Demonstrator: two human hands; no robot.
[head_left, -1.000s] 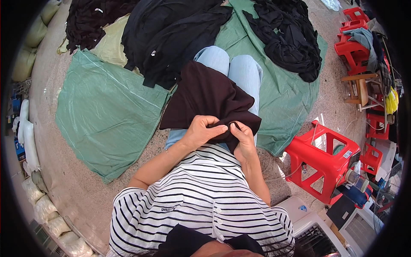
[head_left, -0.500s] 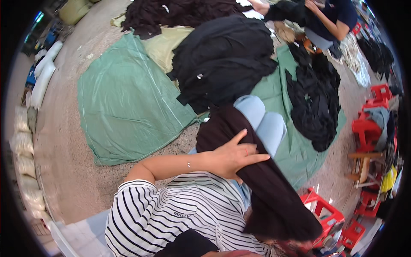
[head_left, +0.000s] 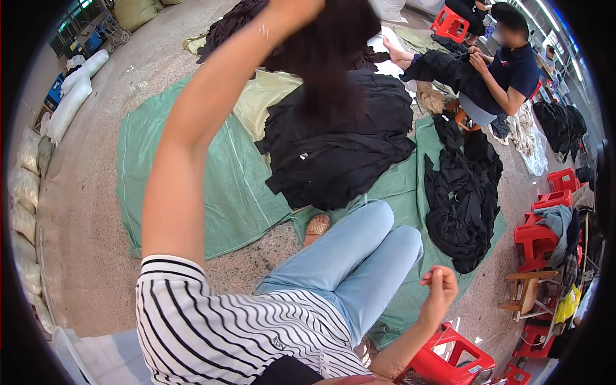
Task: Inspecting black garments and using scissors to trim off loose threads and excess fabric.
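My left arm reaches up and forward, and my left hand (head_left: 292, 11), partly cut off by the upper edge, grips a dark brown garment (head_left: 337, 45). The cloth hangs, smeared by motion, above a wide pile of black garments (head_left: 340, 154) on the floor; its exact kind I cannot tell. Near my right knee, my right hand (head_left: 441, 292) is raised with its fingers curled together. Whether something small is pinched in it cannot be made out. Behind the hanging cloth lies a dark brown heap (head_left: 234, 29).
Green sheets (head_left: 186, 192) cover the floor, with a second black heap (head_left: 462, 205) at right. Red stools (head_left: 455, 356) stand beside me and along the right. A seated co-worker (head_left: 507, 70) handles black cloth at the far right. White sacks (head_left: 25, 212) line the left.
The dark brown garment has left my lap, carried up and forward by my left hand. My right hand, hidden before, now shows beside my knees.
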